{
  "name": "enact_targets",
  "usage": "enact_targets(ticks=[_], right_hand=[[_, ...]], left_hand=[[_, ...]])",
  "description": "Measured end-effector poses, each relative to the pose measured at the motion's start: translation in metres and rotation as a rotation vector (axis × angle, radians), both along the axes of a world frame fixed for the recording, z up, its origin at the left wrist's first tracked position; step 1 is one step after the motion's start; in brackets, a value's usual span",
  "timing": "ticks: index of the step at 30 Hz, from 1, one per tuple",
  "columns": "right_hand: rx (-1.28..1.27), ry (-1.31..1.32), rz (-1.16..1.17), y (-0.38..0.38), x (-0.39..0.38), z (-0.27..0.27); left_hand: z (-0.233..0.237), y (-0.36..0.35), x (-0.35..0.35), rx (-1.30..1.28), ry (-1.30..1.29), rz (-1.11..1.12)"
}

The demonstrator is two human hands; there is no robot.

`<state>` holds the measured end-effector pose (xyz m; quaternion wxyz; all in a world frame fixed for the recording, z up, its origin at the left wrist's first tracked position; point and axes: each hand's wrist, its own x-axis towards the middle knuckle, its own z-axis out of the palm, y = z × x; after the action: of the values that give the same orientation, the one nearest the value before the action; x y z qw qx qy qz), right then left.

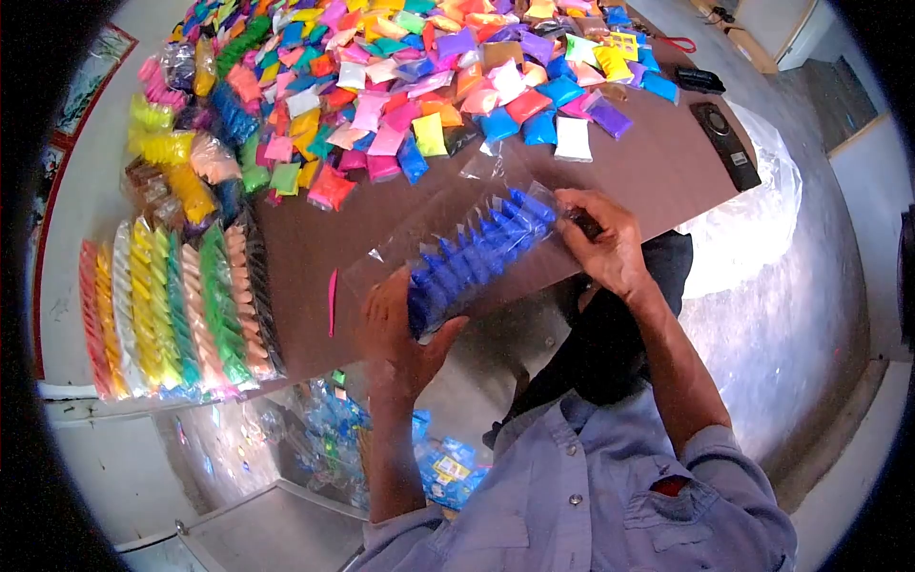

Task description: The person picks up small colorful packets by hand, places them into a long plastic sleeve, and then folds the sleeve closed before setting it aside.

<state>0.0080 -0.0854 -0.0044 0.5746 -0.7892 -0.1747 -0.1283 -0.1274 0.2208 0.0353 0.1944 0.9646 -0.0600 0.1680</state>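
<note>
A clear plastic bag (486, 243) holds a row of small dark-blue packets, stacked at a slant, above the table's near edge. My left hand (400, 319) is wrapped round its lower left end, thumb on the near side. At the upper right end, my right hand (602, 238) pinches the plastic between thumb and fingers. A pink plastic stick (333, 302) lies on the table left of my left hand. Beyond the bag spreads a big heap of small coloured packets (381, 105).
Filled bags (167, 305) of coloured packets stand in a row at the table's left edge, with more bags (181, 143) piled behind. A black remote-like device (724, 143) and a black case (700, 80) lie on the right. Blue wrappers (448, 469) are below the table.
</note>
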Motion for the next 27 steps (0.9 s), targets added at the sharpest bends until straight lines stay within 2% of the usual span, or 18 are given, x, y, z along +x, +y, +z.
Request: enact_targets(ticks=[4,7,11,13,16,18,21,24,27], right_hand=[[0.019,0.059,-0.002,0.0,-0.003,0.004],[0.041,0.084,0.001,0.002,-0.002,-0.003],[-0.02,0.026,-0.011,-0.002,-0.001,-0.001],[0.016,0.155,-0.005,-0.001,-0.002,0.0],[0.013,0.005,-0.01,0.0,0.001,-0.009],[0.033,0.024,-0.004,0.0,0.001,-0.013],[0.021,0.049,-0.001,0.0,-0.001,-0.003],[0.011,0.055,0.008,-0.001,0.001,-0.006],[0.019,0.046,0.002,-0.001,0.001,-0.001]], left_hand=[[-0.004,0.001,-0.002,0.003,-0.016,-0.04],[0.008,-0.003,0.003,-0.061,-0.033,0.008],[0.013,-0.012,0.012,0.052,-0.045,-0.021],[0.006,-0.006,0.013,0.125,-0.027,-0.066],[-0.002,-0.004,0.01,0.124,-0.01,-0.047],[0.002,-0.008,0.008,0.003,-0.051,0.013],[0.023,-0.025,0.021,-0.038,-0.095,0.019],[0.023,-0.03,0.029,0.101,0.043,0.006],[0.011,-0.023,0.028,0.08,-0.008,-0.079]])
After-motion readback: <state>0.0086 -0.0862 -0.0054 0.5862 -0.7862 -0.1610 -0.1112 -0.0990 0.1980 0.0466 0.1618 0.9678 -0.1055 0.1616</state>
